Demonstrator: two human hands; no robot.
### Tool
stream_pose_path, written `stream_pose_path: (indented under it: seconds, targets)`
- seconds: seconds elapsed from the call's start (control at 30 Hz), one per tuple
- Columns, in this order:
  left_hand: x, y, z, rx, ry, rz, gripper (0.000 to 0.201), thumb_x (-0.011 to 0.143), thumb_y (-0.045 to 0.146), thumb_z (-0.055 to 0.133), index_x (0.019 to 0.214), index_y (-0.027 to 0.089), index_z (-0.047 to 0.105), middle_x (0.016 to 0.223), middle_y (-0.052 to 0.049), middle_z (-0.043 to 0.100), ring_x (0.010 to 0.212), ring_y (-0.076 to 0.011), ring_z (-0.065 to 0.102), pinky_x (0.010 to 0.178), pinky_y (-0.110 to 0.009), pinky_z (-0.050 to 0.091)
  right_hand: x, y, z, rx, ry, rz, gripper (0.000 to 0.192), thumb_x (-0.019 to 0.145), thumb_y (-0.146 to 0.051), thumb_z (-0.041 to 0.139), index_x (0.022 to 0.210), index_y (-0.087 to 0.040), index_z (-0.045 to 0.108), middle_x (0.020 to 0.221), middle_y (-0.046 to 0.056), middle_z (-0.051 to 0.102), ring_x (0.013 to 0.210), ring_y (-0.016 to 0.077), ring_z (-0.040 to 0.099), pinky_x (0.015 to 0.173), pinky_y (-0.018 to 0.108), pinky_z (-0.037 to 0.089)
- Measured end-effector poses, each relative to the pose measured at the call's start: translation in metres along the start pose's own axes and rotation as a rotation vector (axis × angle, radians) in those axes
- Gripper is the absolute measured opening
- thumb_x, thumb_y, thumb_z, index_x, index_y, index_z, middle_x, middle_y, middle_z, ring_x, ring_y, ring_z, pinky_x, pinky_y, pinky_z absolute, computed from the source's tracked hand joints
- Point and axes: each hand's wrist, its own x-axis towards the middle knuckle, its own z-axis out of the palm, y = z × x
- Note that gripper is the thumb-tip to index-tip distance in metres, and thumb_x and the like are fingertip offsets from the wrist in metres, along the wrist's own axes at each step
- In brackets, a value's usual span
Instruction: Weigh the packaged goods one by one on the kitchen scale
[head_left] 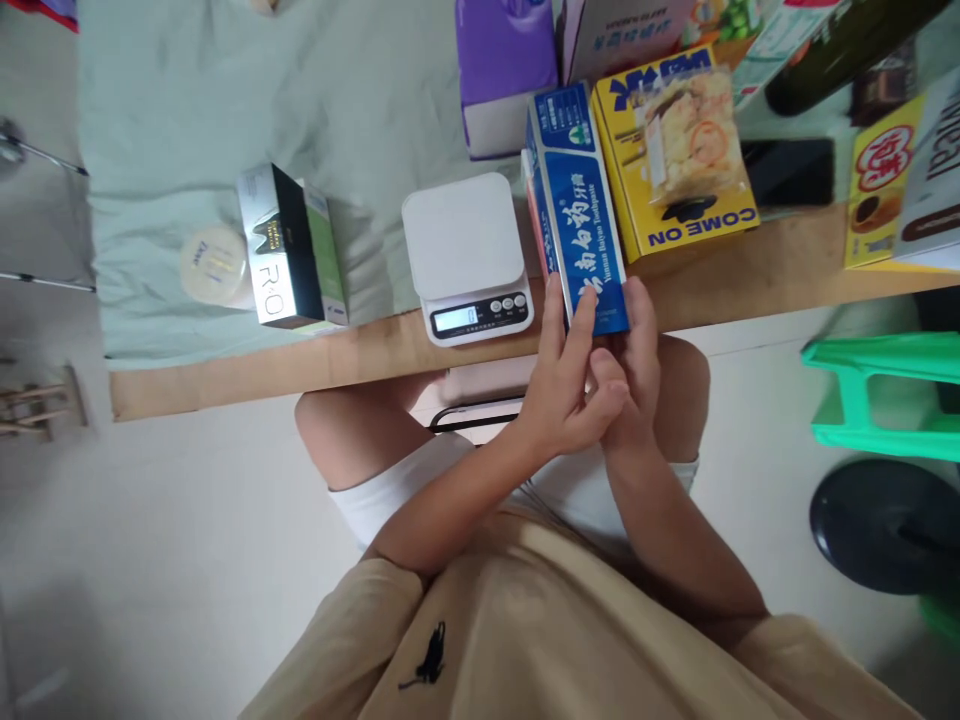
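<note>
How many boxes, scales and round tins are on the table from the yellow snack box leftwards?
Boxes: 4, blue toothpaste box, yellow snack box, purple box, black-and-silver box
White kitchen scale: 1
Round cream tin: 1
Total: 6

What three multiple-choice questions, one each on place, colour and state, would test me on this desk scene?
1. Where is the white kitchen scale?
A. left of the blue toothpaste box
B. on the floor
C. on the yellow snack box

2. What colour is the stool at right?
A. red
B. green
C. black

3. The toothpaste box is
A. untouched
B. inside a bag
C. held by both hands

Answers:
A, the scale sits beside it.
B, it is bright green.
C, left hand and right hand grip its near end.
</note>
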Motion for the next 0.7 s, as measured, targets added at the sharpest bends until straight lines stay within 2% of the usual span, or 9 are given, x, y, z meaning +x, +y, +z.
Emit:
stream_pose_path:
  seconds: [0.13,0.27,0.4,0.53,0.7]
  targets:
    - [-0.001,0.003,0.001,0.013,0.029,-0.013,0.083,0.099,0.067,0.023,0.167,0.031,-0.008,0.176,-0.002,-0.021,0.166,-0.0353,-0.012,0.137,-0.065,0.016,0.000,-0.003,0.003,0.045,0.035,-0.005,0.064,0.095,-0.047,0.052,0.156,-0.034,0.041,0.161,0.007,0.047,0.148,0.0219,0.052,0.124,0.042,0.048]
    - [-0.005,0.006,-0.007,0.017,0.053,0.008,0.083,0.098,0.070,0.020,0.167,0.032,-0.005,0.177,0.001,-0.017,0.167,-0.0312,-0.009,0.139,-0.060,0.014,-0.007,-0.006,0.009,0.091,0.032,-0.024,0.072,0.094,-0.052,0.051,0.159,-0.024,0.037,0.163,0.012,0.044,0.150,0.0270,0.049,0.125,0.049,0.048]
    - [-0.013,0.012,-0.025,0.033,0.078,0.014,0.083,0.098,0.071,0.020,0.168,0.029,0.005,0.178,-0.004,-0.006,0.168,-0.0313,-0.004,0.138,-0.058,0.017,-0.018,-0.011,0.022,0.086,-0.013,-0.050,0.071,0.096,-0.049,0.049,0.161,-0.026,0.033,0.165,0.010,0.041,0.153,0.0271,0.046,0.126,0.051,0.046]
    - [-0.021,0.015,-0.049,0.086,0.156,-0.011,0.082,0.098,0.071,0.019,0.167,0.029,0.012,0.178,-0.006,0.001,0.168,-0.0327,0.003,0.136,-0.058,0.023,-0.018,-0.022,0.045,0.105,-0.074,-0.104,0.071,0.097,-0.048,0.049,0.163,-0.026,0.031,0.165,0.009,0.041,0.152,0.0268,0.046,0.129,0.052,0.042]
    - [-0.023,0.003,-0.071,0.085,0.277,-0.074,0.077,0.098,0.071,0.024,0.163,0.029,0.029,0.177,-0.007,0.012,0.168,-0.0311,0.006,0.138,-0.054,0.021,-0.004,-0.026,0.072,0.092,-0.115,-0.134,0.071,0.098,-0.052,0.048,0.161,-0.023,0.035,0.166,0.009,0.040,0.154,0.0279,0.043,0.132,0.051,0.039]
